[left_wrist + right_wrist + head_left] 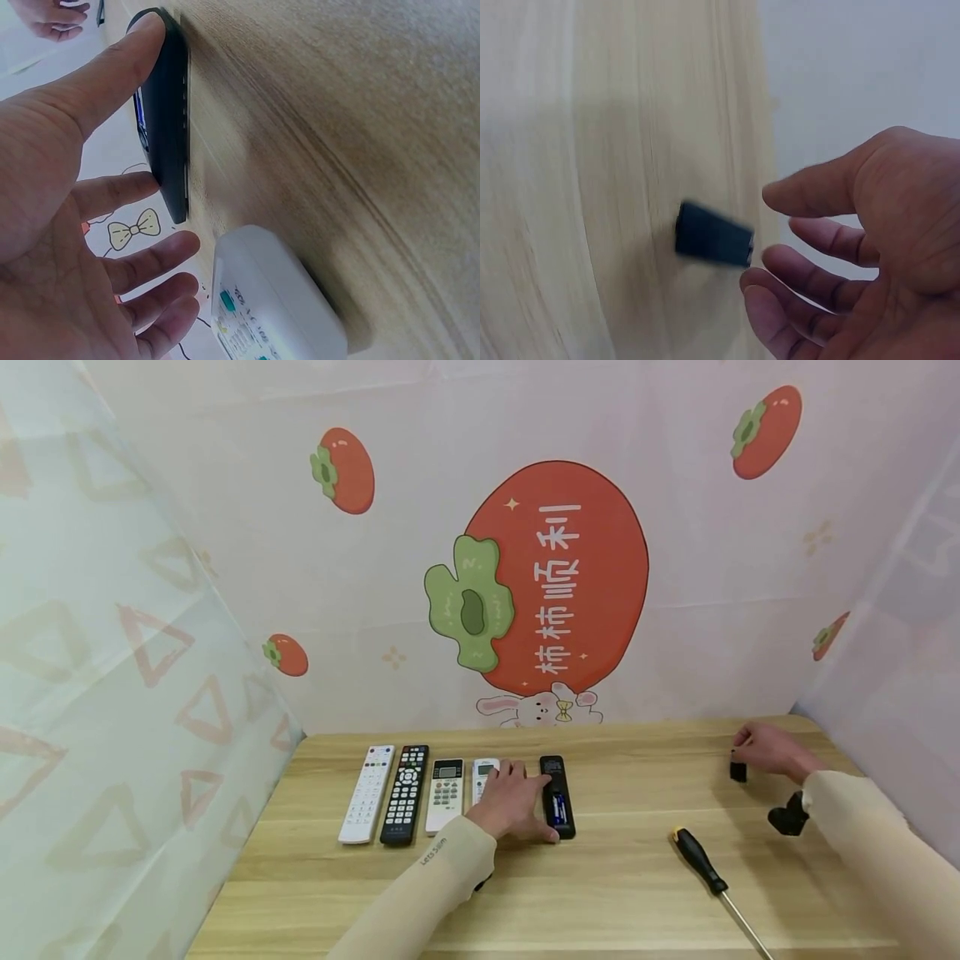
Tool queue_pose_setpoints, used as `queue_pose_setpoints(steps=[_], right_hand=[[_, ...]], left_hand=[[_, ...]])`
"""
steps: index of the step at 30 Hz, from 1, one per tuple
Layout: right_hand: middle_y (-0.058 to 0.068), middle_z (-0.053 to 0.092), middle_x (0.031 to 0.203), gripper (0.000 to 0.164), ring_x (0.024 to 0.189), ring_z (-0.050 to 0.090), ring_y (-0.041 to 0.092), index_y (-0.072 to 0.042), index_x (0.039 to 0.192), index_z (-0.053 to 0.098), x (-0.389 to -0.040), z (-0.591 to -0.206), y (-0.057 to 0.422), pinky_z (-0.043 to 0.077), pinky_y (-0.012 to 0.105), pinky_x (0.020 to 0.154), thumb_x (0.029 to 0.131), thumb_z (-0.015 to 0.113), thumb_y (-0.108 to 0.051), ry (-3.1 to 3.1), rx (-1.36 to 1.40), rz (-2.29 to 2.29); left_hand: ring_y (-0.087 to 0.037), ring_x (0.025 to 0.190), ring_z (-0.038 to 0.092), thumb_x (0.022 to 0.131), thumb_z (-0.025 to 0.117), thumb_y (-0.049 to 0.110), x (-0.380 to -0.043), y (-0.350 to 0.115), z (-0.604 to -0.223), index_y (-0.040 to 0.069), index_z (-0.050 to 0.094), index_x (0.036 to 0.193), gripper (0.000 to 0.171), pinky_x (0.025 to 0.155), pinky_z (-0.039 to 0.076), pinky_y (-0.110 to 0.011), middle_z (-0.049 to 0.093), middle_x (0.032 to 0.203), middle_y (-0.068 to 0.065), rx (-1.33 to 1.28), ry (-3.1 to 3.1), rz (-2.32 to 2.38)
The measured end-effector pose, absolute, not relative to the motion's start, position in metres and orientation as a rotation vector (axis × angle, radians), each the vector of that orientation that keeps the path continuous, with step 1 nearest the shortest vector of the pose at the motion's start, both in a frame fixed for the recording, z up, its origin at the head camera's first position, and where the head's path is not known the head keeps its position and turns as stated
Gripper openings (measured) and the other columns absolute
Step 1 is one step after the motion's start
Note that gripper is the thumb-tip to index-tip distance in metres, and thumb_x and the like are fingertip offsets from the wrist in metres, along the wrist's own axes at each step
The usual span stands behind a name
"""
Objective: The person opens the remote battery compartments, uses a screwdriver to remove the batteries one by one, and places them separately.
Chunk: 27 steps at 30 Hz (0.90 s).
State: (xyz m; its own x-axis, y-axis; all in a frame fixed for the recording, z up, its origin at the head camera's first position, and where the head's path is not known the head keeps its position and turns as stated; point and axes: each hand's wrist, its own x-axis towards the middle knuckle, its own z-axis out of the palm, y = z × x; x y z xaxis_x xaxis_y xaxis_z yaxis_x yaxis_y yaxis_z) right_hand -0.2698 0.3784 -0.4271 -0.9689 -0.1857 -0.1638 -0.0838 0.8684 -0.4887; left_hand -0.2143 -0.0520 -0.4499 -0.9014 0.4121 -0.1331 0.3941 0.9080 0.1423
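My left hand (513,802) touches a black remote control (553,768) that lies with its battery bay uncovered and blue batteries (558,808) inside. In the left wrist view the thumb rests at one end of this remote and the index fingertip meets its side; the other fingers are spread. At the back right, my right hand (772,750) is above a small black battery cover (738,772). Seen from the right wrist, the cover (712,236) is blurred, just beyond the fingertips, with a gap between it and the thumb.
Left of the hand lie a white remote (367,793), a black remote (405,793), a white air-conditioner remote (446,797) and another white remote (486,767), partly hidden. A screwdriver (697,860) lies front right. A patterned cloth wall (675,677) rises behind the table (615,877).
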Motion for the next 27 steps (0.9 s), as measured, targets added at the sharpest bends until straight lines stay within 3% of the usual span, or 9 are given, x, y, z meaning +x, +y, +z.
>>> queue_pose_setpoints(steps=[11, 20, 27], right_hand=[[0.004, 0.062, 0.092, 0.032, 0.077, 0.056, 0.014, 0.004, 0.107, 0.061, -0.225, -0.415, 0.313, 0.048, 0.032, 0.064, 0.096, 0.07, -0.024, 2.715, -0.582, -0.732], [0.001, 0.06, 0.081, 0.037, 0.068, 0.053, 0.014, -0.003, 0.105, 0.062, -0.192, -0.422, 0.289, 0.045, 0.03, 0.06, 0.099, 0.066, -0.039, 2.609, -0.513, -0.733], [0.0, 0.056, 0.074, 0.042, 0.063, 0.049, 0.013, -0.003, 0.102, 0.059, -0.174, -0.433, 0.284, 0.041, 0.028, 0.059, 0.091, 0.075, -0.041, 2.607, -0.454, -0.71]], left_hand=[[-0.031, 0.133, 0.041, 0.075, 0.082, 0.062, -0.217, -0.052, -0.45, 0.022, 0.053, 0.149, 0.089, 0.115, 0.033, -0.052, 0.051, 0.142, -0.011, 0.653, 2.874, 0.237], [-0.03, 0.147, 0.033, 0.077, 0.084, 0.057, -0.223, -0.054, -0.451, 0.016, 0.044, 0.154, 0.096, 0.119, 0.029, -0.051, 0.039, 0.159, -0.007, 0.757, 2.811, 0.292], [-0.027, 0.149, 0.03, 0.082, 0.079, 0.056, -0.226, -0.055, -0.453, 0.018, 0.046, 0.154, 0.088, 0.118, 0.029, -0.053, 0.035, 0.162, -0.002, 0.82, 2.773, 0.233]])
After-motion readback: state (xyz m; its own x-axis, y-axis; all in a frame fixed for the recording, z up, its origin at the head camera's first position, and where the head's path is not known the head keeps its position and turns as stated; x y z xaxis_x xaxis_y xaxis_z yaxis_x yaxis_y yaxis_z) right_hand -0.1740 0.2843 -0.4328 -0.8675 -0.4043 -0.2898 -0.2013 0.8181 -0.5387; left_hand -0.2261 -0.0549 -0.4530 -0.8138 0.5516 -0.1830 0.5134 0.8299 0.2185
